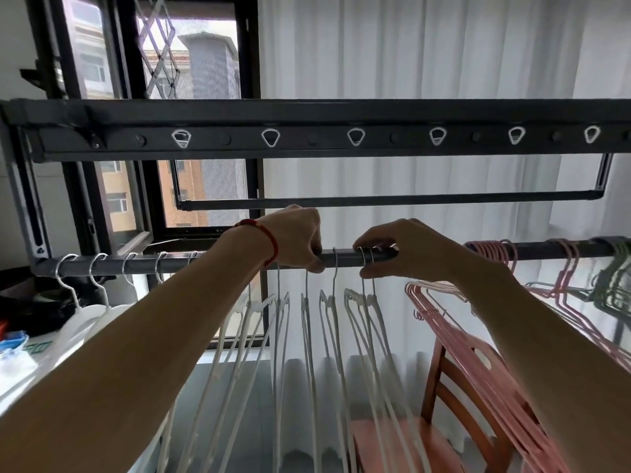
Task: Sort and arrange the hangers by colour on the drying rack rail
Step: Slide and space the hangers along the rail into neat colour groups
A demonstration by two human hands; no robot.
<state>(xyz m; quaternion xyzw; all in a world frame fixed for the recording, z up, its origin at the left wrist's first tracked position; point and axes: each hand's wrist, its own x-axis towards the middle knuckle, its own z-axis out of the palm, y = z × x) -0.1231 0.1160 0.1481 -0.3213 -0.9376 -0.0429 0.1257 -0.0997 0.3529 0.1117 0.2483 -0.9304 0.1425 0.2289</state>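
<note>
A dark round rail (345, 258) runs across the view at hand height. Several white hangers (327, 322) hang from its left and middle stretch. A bunch of pink hangers (491, 249) hangs further right, and green hangers (614, 285) sit at the far right. My left hand (293, 237), with a red cord at the wrist, grips the rail over a white hanger's hook. My right hand (403, 250) pinches the metal hooks of two white hangers (367, 259) on the rail, just right of the left hand.
Above the rail runs a wide dark rack bar (307, 141) with white-rimmed holes. A thinner bar (375, 200) hangs behind. A wooden chair (454, 397) stands below right. White curtains fill the back; a window is at the left, with clutter on a surface low left.
</note>
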